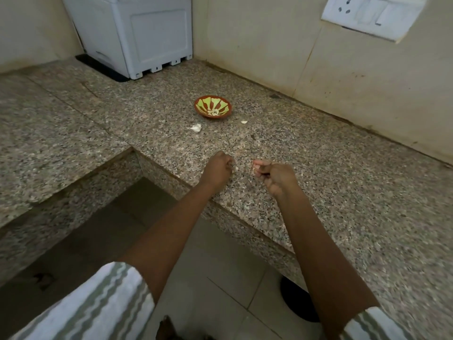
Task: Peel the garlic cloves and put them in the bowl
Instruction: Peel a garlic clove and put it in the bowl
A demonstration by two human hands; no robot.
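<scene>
A small red-brown bowl [212, 107] with a green and yellow pattern sits on the granite counter [306, 168], with a few pale peeled cloves [213, 112] in its bottom. In front of the bowl lies a partly broken garlic head [196, 128]; a single clove [244, 122] lies to the bowl's right. My left hand [218, 169] is curled near the counter's front edge, with a pale bit of garlic showing at its fingertips. My right hand [274, 175], a short way to its right, pinches a small pale piece of garlic [255, 168] between thumb and fingers.
A white appliance [137, 33] stands on a black base in the back corner. A wall socket plate [372, 15] is at upper right. The counter steps down into an L-shaped gap on the left, with tiled floor [215, 278] below and a dark round object [296, 303] beside it.
</scene>
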